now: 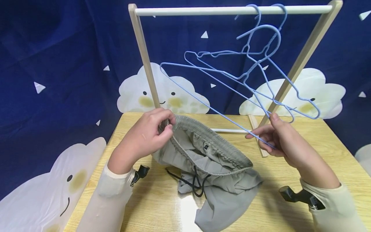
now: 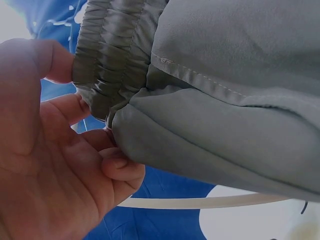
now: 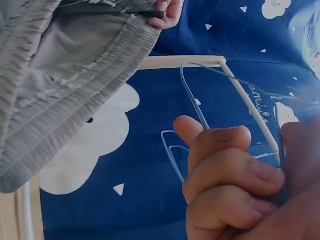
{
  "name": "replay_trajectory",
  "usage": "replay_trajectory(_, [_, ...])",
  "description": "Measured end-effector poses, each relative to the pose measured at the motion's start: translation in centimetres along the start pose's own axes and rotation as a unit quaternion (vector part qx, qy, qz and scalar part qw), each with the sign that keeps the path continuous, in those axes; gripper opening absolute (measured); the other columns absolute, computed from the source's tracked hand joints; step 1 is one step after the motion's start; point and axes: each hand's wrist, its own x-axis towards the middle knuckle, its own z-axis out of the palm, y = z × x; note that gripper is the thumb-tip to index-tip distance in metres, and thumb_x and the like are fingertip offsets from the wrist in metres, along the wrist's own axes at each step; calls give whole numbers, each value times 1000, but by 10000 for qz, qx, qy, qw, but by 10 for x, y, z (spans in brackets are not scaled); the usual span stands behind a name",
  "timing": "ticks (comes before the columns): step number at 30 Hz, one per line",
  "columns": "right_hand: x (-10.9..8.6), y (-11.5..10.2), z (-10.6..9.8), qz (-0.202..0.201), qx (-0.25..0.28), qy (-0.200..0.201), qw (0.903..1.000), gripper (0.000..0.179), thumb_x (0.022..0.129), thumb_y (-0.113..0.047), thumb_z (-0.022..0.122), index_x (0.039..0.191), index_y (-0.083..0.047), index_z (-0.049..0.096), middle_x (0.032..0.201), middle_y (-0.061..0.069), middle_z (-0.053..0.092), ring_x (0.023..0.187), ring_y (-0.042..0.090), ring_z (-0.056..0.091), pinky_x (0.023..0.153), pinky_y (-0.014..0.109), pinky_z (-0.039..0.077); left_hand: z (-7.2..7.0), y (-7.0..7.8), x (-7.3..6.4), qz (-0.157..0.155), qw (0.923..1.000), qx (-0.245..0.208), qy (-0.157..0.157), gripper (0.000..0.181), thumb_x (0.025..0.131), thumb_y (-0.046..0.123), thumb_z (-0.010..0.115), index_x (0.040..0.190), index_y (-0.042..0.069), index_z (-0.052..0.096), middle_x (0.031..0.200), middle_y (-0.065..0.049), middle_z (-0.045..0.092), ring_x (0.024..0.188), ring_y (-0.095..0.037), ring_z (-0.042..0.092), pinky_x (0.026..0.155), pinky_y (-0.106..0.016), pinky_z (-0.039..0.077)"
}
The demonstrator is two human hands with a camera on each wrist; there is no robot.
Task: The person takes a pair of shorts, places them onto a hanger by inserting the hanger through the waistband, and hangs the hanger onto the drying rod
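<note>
Grey shorts (image 1: 211, 141) with a gathered elastic waistband and a black drawstring hang over the table, waist opening spread and the legs drooping to the front. My left hand (image 1: 145, 138) pinches the left end of the waistband between thumb and fingers; the left wrist view shows its fingertips at the gathered edge (image 2: 107, 55). A blue wire hanger (image 1: 252, 67) is in my right hand (image 1: 285, 138), gripped by its lower right corner. Its hook points up and its far corner reaches left above the shorts. In the right wrist view, curled fingers (image 3: 230, 170) surround the wire.
A wooden rack with a white top rod (image 1: 191, 11) stands on the wood-grain table (image 1: 145, 193). Two more blue hangers hang from the rod at right, overlapping the held one in the head view. Behind is a dark blue cloth (image 1: 58, 38) with clouds and triangles.
</note>
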Motion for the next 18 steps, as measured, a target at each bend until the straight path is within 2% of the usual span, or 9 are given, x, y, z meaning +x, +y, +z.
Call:
replay_trajectory(4, [-3, 9, -4, -26, -85, -37, 10000, 80, 118, -53, 15, 103, -17, 86, 61, -4, 54, 46, 24, 28, 37, 44, 17, 0, 0, 0, -35, 10000, -3, -3, 15, 95, 14, 57, 102, 13, 71, 101, 1, 68, 86, -17, 57, 79, -37, 50])
replay_trajectory(8, [-8, 19, -10, -252, -63, -139, 9996, 77, 120, -45, 15, 105, -18, 86, 61, -6, 53, 47, 34, 18, 35, 41, 15, 0, -1, 1, -50, 10000, -17, 27, 15, 95, 14, 57, 102, 14, 71, 100, 2, 68, 85, -17, 57, 78, -36, 49])
replay_trajectory(15, [-17, 27, -20, -379, -178, -305, 9987, 77, 120, -40, 13, 110, -18, 86, 64, -9, 53, 48, 35, 18, 37, 44, 13, -1, -3, 1, -47, 9999, -20, 115, 15, 95, 12, 57, 101, 14, 71, 97, 3, 66, 81, -16, 55, 75, -35, 48])
replay_trajectory(18, [-18, 28, -25, -448, -263, -408, 9978, 77, 120, -39, 12, 113, -15, 85, 63, -7, 52, 47, 33, 19, 36, 41, 15, -1, -4, 1, -41, 9999, -6, 136, 14, 96, 12, 57, 101, 14, 70, 95, 3, 65, 81, -16, 55, 75, -35, 47])
